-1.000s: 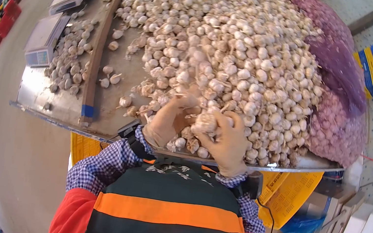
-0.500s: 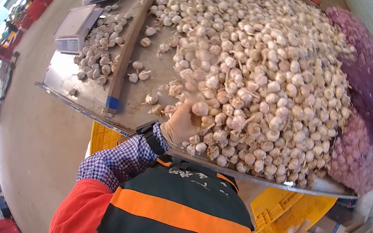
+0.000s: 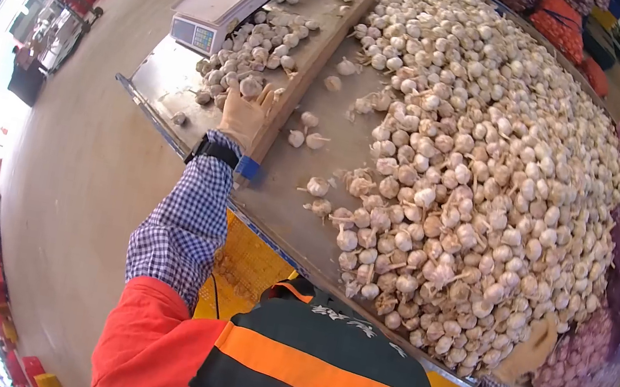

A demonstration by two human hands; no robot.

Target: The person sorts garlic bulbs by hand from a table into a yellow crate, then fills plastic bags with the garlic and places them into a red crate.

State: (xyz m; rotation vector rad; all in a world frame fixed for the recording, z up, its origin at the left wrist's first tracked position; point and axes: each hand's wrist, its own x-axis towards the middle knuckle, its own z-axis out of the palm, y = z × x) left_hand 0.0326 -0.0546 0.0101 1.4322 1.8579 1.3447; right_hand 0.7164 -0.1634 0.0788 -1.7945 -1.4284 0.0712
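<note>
My left hand (image 3: pixel 243 114), in a pale glove, reaches over the metal table to a small heap of garlic bulbs (image 3: pixel 266 41) left of a wooden bar. Its fingers are spread, with one garlic bulb (image 3: pixel 250 87) between the thumb and fingertips at the heap's near edge. My right hand (image 3: pixel 533 353) is at the near right edge of the large garlic pile (image 3: pixel 481 166), beside the purple mesh sack (image 3: pixel 582 366). Its fingers are blurred against the bulbs, and I cannot tell what they grip.
The wooden bar (image 3: pixel 311 69) with blue tape on its end divides the table. Two scales (image 3: pixel 214 7) stand at the far left. Several loose bulbs (image 3: pixel 307 131) lie between bar and pile. Yellow crates (image 3: pixel 239 264) sit under the table's near edge.
My left hand has carried a garlic bulb from the large pile over the bar to the small heap. My right hand has risen from the yellow crate to the pile. The view has shifted left.
</note>
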